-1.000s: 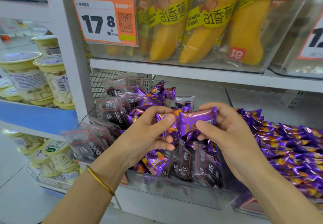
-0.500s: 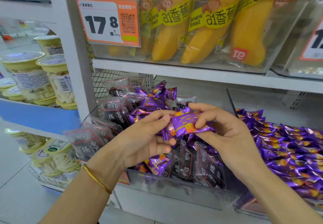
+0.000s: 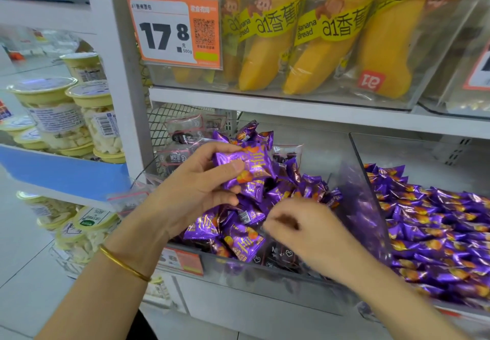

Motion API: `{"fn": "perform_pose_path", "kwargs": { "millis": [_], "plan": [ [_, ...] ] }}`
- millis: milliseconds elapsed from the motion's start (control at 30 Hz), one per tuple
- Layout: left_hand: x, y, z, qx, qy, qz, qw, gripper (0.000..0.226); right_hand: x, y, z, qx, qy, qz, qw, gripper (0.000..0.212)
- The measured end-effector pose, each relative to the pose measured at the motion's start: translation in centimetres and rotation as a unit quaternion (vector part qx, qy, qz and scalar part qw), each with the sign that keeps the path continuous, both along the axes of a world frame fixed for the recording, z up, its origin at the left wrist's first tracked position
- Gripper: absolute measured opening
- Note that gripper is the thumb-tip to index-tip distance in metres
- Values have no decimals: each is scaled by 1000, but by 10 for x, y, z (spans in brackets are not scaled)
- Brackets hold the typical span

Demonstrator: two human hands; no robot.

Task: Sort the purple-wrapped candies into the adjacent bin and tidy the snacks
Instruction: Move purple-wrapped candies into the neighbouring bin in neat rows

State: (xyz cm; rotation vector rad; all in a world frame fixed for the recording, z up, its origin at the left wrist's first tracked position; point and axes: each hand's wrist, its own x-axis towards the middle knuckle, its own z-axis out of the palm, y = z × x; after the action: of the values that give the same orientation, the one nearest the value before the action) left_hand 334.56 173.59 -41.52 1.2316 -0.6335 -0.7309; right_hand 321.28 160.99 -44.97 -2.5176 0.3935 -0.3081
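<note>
A bunch of purple candies (image 3: 245, 170) is gripped in the left hand (image 3: 193, 191). The thumb is pressed across the top wrapper and the fingers are curled beneath. The bunch is held just above the left bin (image 3: 252, 280), near the middle of the view. The right hand (image 3: 305, 229) is seen at 5 o'clock of the held bunch, low over the same bin, with its fingers bent down towards the loose candies (image 3: 244, 239). It is blurred, so whether anything is pinched cannot be told. A gold bangle (image 3: 124, 264) is worn on the left wrist.

In the left bin, purple candies are mixed with dark packets (image 3: 175, 158), which are seen mostly at 10 o'clock of the left hand and along the front wall. The right bin (image 3: 424, 154) is set at 3 o'clock of this bin, just beside it behind a clear wall. It is heaped with a pile (image 3: 437, 228) of the same purple candies.

On the shelf (image 3: 291, 106) at 12 o'clock, banana bread (image 3: 320, 56) is stood in a clear box. An orange price tag (image 3: 175, 31) marked 17.8 is fixed to the box front at 11 o'clock. At 9 o'clock, past the white upright, lidded tubs (image 3: 61, 119) are stacked on a blue-edged shelf.
</note>
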Motion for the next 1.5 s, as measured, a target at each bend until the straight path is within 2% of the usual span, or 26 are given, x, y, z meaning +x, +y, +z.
{"fn": "perform_pose_path", "kwargs": {
  "millis": [67,133,200,300,433,600,633,733,933,1100,1267,1367,1500],
  "plan": [
    [0,1,-1,7,-10,-5,1000,33,11,11,-2,-133,112,9,985,39],
    [-1,0,-3,11,-18,-12,1000,37,22,20,0,-207,119,-9,971,53],
    [-2,0,-2,7,-24,-20,999,38,30,24,2,-224,122,-8,967,55],
    [-2,-1,-1,-5,-31,-23,999,35,28,20,3,-170,92,8,981,49],
    [2,-3,-4,-18,-53,2,998,36,-6,2,17,-31,-33,7,999,37],
    [-10,-16,-8,-5,-123,-13,992,28,-48,-16,44,136,-143,-9,980,22],
    [-16,-20,-8,-3,-126,-30,992,28,-51,-20,45,151,-161,-17,975,22],
    [-37,-33,-7,-6,-118,-90,989,36,-58,-32,42,100,-191,-47,975,25],
    [-67,-62,-1,5,-135,-171,976,31,-82,-60,39,236,-210,-10,949,18],
    [-90,-91,0,-16,-234,-198,952,31,-109,-84,35,348,-247,15,904,18],
    [-112,-123,0,10,-269,-210,940,39,-138,-112,30,370,-261,-17,891,24],
    [-117,-138,1,54,-354,-199,912,44,-147,-126,25,388,-264,-41,882,28],
    [-130,-155,3,89,-377,-185,903,30,-155,-140,18,406,-287,-52,866,51]
  ]
}}
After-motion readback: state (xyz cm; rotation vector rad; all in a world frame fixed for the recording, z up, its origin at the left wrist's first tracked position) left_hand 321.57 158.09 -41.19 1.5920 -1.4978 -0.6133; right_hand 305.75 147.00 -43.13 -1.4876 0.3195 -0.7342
